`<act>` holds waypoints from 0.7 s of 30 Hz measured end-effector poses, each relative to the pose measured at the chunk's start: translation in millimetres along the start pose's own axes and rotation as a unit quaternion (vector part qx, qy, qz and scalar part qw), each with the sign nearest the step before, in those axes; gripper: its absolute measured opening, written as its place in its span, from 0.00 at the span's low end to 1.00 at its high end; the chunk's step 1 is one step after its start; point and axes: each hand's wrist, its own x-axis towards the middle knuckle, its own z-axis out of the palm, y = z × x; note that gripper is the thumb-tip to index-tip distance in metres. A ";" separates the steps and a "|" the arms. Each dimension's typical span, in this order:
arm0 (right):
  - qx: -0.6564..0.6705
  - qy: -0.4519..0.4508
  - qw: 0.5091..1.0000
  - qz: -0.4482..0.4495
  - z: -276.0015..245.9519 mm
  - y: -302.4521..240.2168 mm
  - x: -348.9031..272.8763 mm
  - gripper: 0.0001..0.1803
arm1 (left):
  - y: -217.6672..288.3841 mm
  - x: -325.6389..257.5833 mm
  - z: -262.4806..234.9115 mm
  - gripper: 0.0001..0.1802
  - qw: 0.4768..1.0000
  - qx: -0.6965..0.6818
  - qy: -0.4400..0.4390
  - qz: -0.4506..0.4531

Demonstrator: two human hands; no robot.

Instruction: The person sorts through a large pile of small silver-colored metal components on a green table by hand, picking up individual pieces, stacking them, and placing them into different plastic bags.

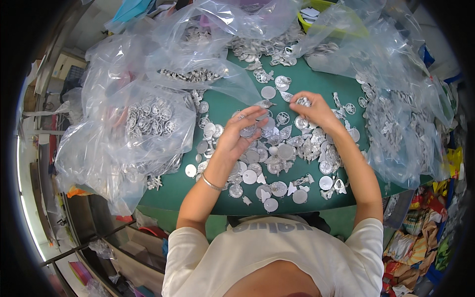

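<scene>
My left hand (241, 129) lies palm up over a heap of small silver metal pieces (277, 158) on the green table (316, 79), with a round metal piece (249, 131) resting in its fingers. My right hand (312, 110) is further back, fingers pinched on a small silver metal piece (303, 102). Round discs, spoked rings and leaf shapes are spread between and below both hands. A thin bracelet (212, 184) circles my left wrist.
A large clear plastic bag (148, 119) holding metal rings lies at the left. More clear bags (401, 123) with metal parts crowd the right and the back (222, 29). A yellow-green bin (326, 15) stands at the back. Colourful clutter (425, 232) sits beyond the table's right edge.
</scene>
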 end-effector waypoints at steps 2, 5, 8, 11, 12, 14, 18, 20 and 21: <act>-0.277 0.064 0.945 -0.159 17.7 15.0 5.9 0.19 | -8.3 -3.6 -2.5 0.27 0.994 -0.110 0.006 0.015; -0.421 0.045 0.905 -0.045 45.8 -7.0 -0.7 0.25 | -15.7 -11.7 -10.3 0.30 0.986 -0.162 0.003 0.043; -0.406 0.015 0.913 -0.045 42.8 -3.3 -0.7 0.22 | -22.3 -22.3 -7.6 0.32 0.976 -0.214 -0.023 0.040; -0.169 -0.069 0.983 -0.005 28.7 -7.5 3.5 0.17 | -29.6 -32.3 -2.9 0.36 0.968 -0.245 -0.058 0.003; -0.065 -0.087 0.994 0.019 29.0 -12.7 -1.7 0.14 | -33.1 -35.1 -1.2 0.37 0.966 -0.250 -0.066 -0.009; 0.146 -0.119 0.980 0.067 32.0 -24.0 -16.4 0.09 | -39.2 -39.3 -0.4 0.34 0.971 -0.222 -0.090 -0.025; 0.067 -0.137 0.981 -0.120 65.3 -35.8 -40.9 0.09 | -39.0 -42.3 20.7 0.32 0.975 -0.200 -0.045 -0.082; -0.180 -0.105 0.951 -0.229 79.4 -43.4 -48.9 0.12 | -40.1 -41.0 28.1 0.31 0.967 -0.220 0.028 -0.122; -0.271 -0.084 0.927 -0.244 85.4 -49.9 -55.6 0.15 | -36.2 -43.1 33.4 0.30 0.975 -0.183 0.017 -0.126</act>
